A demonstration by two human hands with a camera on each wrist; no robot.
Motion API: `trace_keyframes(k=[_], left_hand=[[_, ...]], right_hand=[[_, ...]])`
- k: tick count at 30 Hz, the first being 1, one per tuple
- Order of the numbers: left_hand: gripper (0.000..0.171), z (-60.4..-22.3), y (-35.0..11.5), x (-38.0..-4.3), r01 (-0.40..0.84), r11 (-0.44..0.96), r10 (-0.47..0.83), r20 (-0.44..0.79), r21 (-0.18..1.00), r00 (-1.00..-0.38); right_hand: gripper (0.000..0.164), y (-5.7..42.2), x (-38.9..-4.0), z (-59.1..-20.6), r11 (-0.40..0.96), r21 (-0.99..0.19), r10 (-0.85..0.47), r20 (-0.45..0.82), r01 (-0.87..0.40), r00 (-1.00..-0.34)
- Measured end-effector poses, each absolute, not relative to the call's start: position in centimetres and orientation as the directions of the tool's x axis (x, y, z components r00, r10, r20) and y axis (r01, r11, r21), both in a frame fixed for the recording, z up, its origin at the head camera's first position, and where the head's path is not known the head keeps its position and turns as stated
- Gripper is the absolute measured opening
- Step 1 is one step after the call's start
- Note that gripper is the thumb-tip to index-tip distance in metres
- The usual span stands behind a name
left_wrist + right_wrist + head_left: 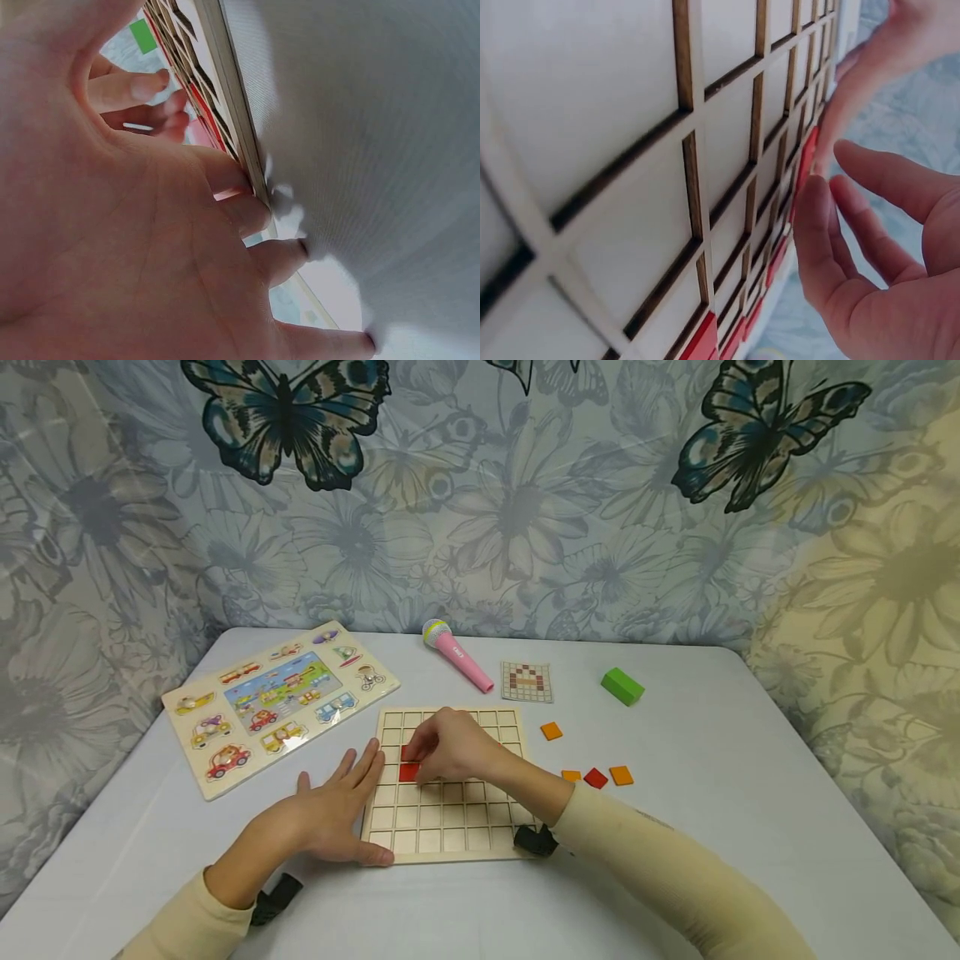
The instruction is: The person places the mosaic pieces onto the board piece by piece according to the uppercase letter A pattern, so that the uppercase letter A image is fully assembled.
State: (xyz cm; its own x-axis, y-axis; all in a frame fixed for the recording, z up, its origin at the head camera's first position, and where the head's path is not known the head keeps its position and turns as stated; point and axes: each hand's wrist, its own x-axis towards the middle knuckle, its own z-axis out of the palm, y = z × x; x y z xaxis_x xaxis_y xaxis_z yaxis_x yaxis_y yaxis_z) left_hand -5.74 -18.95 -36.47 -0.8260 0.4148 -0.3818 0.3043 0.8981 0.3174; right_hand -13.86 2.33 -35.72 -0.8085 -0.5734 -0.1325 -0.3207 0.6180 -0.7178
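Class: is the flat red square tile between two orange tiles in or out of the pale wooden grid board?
Out: the red tile lies on the white tablecloth, right of the board.

A pink microphone [467, 662] lies between a vehicle puzzle [283, 683] and a green block [622, 687], before a floral backdrop [517, 514].

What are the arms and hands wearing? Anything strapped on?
Left hand and right hand are ungloved. Left sleeve and right sleeve: long, pale yellow, close-fitting, ending near the wrist; the right has a small dark marking, illegible. A black piece shows beneath each wrist; attachment unclear.
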Motion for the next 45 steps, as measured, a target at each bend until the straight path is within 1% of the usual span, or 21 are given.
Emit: trace_keyframes(k=[8,13,19,26,33,38,45], left_hand=[[0.138,-36.5,-18.8,-5.8,0.302,0.900,0.411,-0.383,0.313,-0.828],[0.138,-36.6,-18.8,-5.8,0.301,0.897,0.413,-0.374,0.323,-0.830],[0.137,-36.5,-18.8,-5.7,0.303,0.893,0.419,-0.373,0.332,-0.828],[0.138,-36.6,-18.9,-5.9,0.309,0.893,0.423,-0.375,0.326,-0.825],[0.138,-36.7,-19.0,-5.8,0.316,0.892,0.427,-0.373,0.323,-0.824],[0.138,-36.7,-18.9,-5.9,0.321,0.892,0.428,-0.371,0.318,-0.824],[0.138,-36.7,-18.8,-5.8,0.314,0.895,0.422,-0.376,0.317,-0.825]], right_hand=[[0.019,5.0,-12.9,-34.6,0.582,-0.768,-0.556,-0.137,-0.267,-0.820],[0.021,7.5,-12.3,-33.8,0.548,-0.812,-0.518,-0.140,-0.201,-0.844],[0.023,11.2,-11.8,-33.5,0.522,-0.838,-0.465,-0.121,-0.161,-0.877],[0.023,15.5,-11.0,-32.9,0.571,-0.809,-0.415,-0.133,-0.143,-0.900],[0.022,18.9,-10.1,-32.9,0.623,-0.777,-0.347,-0.170,-0.091,-0.922],[0.024,20.9,-9.9,-33.1,0.621,-0.782,-0.317,-0.193,-0.049,-0.928],[0.027,22.8,-10.3,-33.7,0.664,-0.748,-0.261,-0.238,0.005,-0.936]])
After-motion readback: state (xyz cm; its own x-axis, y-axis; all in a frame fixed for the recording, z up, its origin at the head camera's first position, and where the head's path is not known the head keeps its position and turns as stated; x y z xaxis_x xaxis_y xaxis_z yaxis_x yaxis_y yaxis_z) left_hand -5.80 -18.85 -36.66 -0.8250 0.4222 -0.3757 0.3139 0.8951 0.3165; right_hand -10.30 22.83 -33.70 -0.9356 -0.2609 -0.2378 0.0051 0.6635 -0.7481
